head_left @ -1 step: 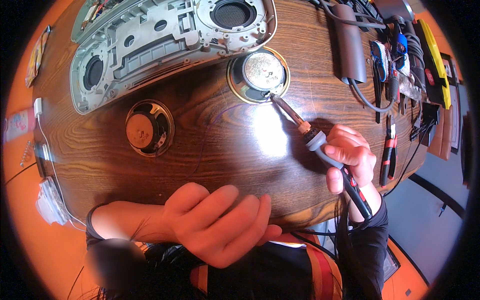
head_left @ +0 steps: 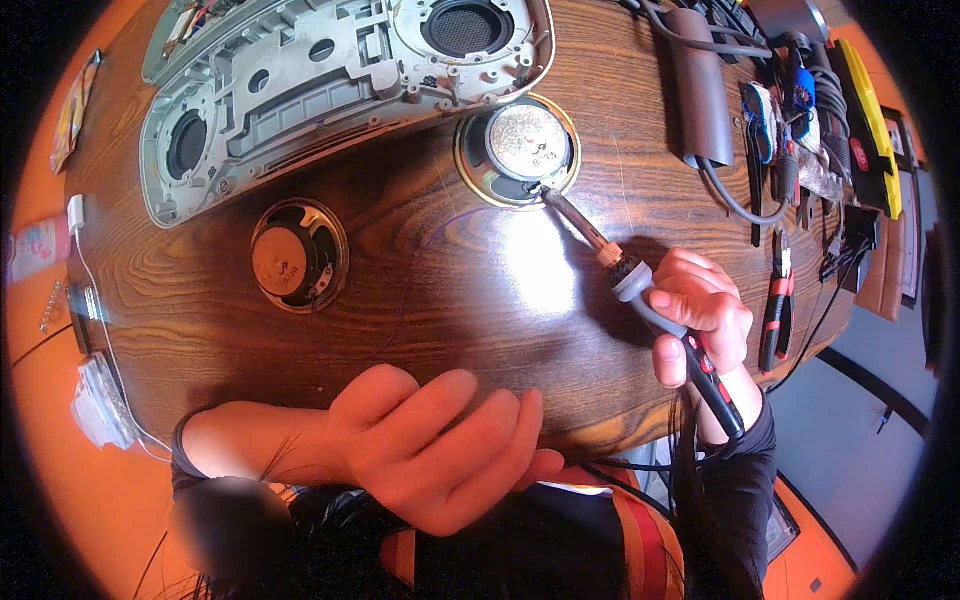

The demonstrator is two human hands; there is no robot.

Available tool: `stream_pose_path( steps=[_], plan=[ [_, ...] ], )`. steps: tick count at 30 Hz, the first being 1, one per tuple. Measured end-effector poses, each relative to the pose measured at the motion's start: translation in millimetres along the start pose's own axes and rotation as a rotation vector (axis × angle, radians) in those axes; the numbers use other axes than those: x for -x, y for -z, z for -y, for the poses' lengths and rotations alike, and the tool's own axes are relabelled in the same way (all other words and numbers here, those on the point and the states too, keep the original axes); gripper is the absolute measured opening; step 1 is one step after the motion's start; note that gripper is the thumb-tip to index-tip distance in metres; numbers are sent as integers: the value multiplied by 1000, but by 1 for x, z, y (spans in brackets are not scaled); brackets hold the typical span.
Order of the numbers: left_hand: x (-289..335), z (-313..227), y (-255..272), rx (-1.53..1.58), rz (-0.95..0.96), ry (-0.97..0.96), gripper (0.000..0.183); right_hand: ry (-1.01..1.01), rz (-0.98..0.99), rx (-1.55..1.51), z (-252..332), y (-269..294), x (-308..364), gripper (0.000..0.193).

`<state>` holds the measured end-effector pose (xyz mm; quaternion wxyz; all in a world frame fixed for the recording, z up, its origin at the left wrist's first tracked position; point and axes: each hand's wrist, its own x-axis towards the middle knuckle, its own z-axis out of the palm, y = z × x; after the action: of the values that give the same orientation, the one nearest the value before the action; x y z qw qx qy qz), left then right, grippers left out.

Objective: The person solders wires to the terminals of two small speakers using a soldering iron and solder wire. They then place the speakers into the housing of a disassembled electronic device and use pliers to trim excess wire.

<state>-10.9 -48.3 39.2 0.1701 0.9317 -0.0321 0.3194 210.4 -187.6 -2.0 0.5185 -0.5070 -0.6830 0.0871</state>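
My right hand (head_left: 705, 315) grips a soldering iron (head_left: 640, 290) with a black and grey handle and red buttons. Its tip touches the terminal at the lower edge of a round speaker (head_left: 528, 145) lying magnet up. From that terminal a thin purple wire (head_left: 432, 236) curves left and down over the wood. My left hand (head_left: 435, 445) is curled closed at the table's near edge, its back toward the view, and whatever its fingers may hold is hidden. A second speaker (head_left: 282, 262) lies farther left, also magnet up.
A grey plastic speaker housing (head_left: 300, 100) fills the far left. On the right are a dark grey cylinder (head_left: 700, 100) with a cable, red-and-black pliers (head_left: 777, 300), several other tools and a yellow-edged object (head_left: 865, 120). White cords (head_left: 103, 320) run along the left edge.
The loose part of the purple wire has shifted slightly on the table. Both hands and the soldering iron stay where they were.
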Motion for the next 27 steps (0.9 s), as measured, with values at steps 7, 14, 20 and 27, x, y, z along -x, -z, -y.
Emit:
stream_pose_path(
  steps=[7, 14, 20, 27],
  plan=[
    [1, 1, -1, -3, -8, -18, 20, 31, -35, -14, -2, -2, 2, 26],
    [0, 2, 0, -1, 3, -21, 21, 34, -30, -26, -3, -3, 1, 26],
    [-1, 2, 0, 0, 8, -11, 21, 28, -33, -34, -2, -2, 1, 26],
    [0, 3, -1, -5, 6, -18, 21, 29, -21, -29, -2, -1, 0, 27]
  ],
)
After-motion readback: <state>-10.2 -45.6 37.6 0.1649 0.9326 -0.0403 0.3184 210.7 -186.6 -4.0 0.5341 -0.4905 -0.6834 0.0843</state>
